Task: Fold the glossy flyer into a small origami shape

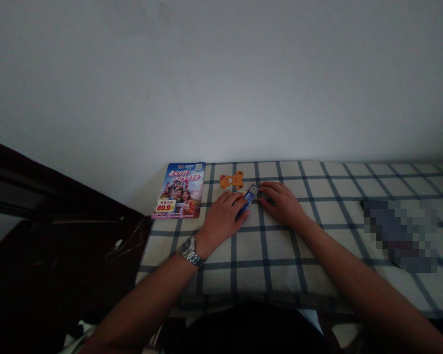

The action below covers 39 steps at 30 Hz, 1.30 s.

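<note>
A narrow blue strip of printed paper (249, 195) with a QR code at its upper end lies slanted on the checked cloth. My left hand (223, 215), with a metal watch on the wrist, covers its lower part, fingers above and thumb below, closed on it. Close to the strip's right side is my right hand (280, 202), its index finger and thumb apart. Whether the right fingertips touch the paper's corner I cannot tell. Just beyond the left fingers lies a flat orange bear cutout (232, 180).
A colourful printed flyer (184, 191) lies at the cloth's left end. On the right is a dark item (398, 236), blurred by pixelation. The checked tablecloth (280, 270) runs back to a pale wall (243, 88). Dark floor and furniture show at the left.
</note>
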### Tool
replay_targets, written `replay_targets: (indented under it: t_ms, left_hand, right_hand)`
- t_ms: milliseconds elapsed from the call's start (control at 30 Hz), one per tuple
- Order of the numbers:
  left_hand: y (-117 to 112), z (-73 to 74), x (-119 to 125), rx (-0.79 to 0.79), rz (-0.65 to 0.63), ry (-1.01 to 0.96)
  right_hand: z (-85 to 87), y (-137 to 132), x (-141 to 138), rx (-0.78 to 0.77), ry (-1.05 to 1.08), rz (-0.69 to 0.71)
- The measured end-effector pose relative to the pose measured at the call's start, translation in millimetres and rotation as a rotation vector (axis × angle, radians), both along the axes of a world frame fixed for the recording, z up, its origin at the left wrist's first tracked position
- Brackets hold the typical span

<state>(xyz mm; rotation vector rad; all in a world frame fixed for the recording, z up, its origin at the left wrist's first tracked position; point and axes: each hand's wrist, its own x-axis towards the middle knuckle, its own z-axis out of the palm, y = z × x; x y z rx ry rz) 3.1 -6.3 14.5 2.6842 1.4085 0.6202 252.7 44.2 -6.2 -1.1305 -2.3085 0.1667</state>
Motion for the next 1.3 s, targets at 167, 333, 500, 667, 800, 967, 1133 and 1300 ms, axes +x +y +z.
replay_targets:
  t_ms: [167,333,500,667,800,967,1133,1300]
  left_hand:
    - [4,-4.6,-3,-0.023,-0.027,-0.011]
    - [7,-8.8,-5,-0.057,-0.077,-0.033]
    - [8,-13.4,-6,-0.064,-0.105,-0.053]
    - [6,-6.2,-5,-0.032,-0.06,-0.067]
    - [6,-1.5,-6,-0.023,-0.037,-0.078]
    - [8,-5.4,-6,-0.022,-0.048,-0.095]
    - [10,-8.4,-7,-0.024,-0.063,-0.099]
    - [10,-7.7,-6,-0.049,-0.077,-0.1]
  right_hand:
    - [-0.9,-1,0,0.026,-0.015,0.0]
    - [1.0,-2,-1,0.047,-0.032,0.083]
    - [1.8,0,-2,0.044,-0.021,0.213]
    - [-4.6,2,-1,0.036,-0.004,0.229]
    - [-3.8,2,-1,0.04,0.006,0.222]
    - [0.5,1,-1,0.038,0.0,0.224]
    - [1.9,0,-2,0.042,0.003,0.211]
    - [2.7,0,-1,0.032,0.007,0.225]
